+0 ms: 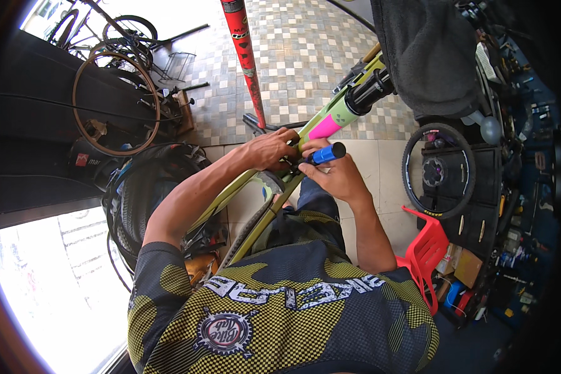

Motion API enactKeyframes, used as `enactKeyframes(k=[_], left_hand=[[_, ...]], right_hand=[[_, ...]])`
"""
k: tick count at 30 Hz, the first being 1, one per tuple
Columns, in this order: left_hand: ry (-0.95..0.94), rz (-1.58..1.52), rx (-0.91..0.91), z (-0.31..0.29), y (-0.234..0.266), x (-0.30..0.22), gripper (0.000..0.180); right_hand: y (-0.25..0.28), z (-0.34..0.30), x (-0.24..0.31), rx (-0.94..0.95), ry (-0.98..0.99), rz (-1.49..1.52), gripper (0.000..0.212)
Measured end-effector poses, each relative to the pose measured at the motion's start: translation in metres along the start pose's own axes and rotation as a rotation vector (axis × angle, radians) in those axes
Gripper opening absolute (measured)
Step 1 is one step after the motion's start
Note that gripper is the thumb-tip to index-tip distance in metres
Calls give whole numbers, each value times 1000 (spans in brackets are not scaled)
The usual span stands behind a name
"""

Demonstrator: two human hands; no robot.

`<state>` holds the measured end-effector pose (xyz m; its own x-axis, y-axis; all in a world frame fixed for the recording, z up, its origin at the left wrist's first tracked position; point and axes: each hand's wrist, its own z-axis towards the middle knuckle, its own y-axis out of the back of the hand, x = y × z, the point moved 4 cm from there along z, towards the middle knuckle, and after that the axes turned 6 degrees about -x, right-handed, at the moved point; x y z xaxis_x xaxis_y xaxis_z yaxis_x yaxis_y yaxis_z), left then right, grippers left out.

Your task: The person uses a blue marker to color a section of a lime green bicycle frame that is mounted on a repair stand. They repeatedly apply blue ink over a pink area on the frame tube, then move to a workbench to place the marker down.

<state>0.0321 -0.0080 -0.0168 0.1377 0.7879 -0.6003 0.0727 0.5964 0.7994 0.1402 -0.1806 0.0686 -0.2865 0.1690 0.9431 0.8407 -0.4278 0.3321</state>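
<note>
A yellow-green bicycle frame (263, 219) runs diagonally before me, with a green and pink tube (323, 128) at its far end. My right hand (340, 179) is closed around a blue, black-ended cylindrical tool (324, 154), held against the frame; its working tip is hidden by my fingers. Just left of it, my left hand (269, 149) reaches over the frame with curled fingers. Whatever those fingertips pinch is covered by the hand itself.
A red post (246, 68) rises beyond the frame. Tyres (134, 206) are heaped at left, below a bare rim (76, 100). To the right are a red chair (427, 249), a wheel (410, 177) and a tool wall (530, 206). Dark cloth (427, 56) hangs at upper right.
</note>
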Motion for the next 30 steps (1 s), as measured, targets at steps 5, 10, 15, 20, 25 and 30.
enactKeyframes(k=[5, 10, 15, 20, 25, 30], left_hand=[[-2, 0, -41, -2, -3, 2, 36], [10, 28, -22, -4, -3, 2, 38], [41, 107, -58, -3, 1, -2, 40], [15, 132, -67, -1, 4, -7, 41], [-58, 142, -106, 1, 6, -8, 34], [-82, 125, -108, 3, 7, -9, 30]], right_hand=[[-11, 0, -19, 69, -16, -194, 27], [-13, 0, -28, -18, -10, -123, 27], [-16, -7, -31, -214, 39, -23, 28], [-18, -20, -15, -209, 161, -208, 34], [-30, -25, -7, -196, 311, -279, 33], [-20, -12, -14, -227, 156, -206, 32]])
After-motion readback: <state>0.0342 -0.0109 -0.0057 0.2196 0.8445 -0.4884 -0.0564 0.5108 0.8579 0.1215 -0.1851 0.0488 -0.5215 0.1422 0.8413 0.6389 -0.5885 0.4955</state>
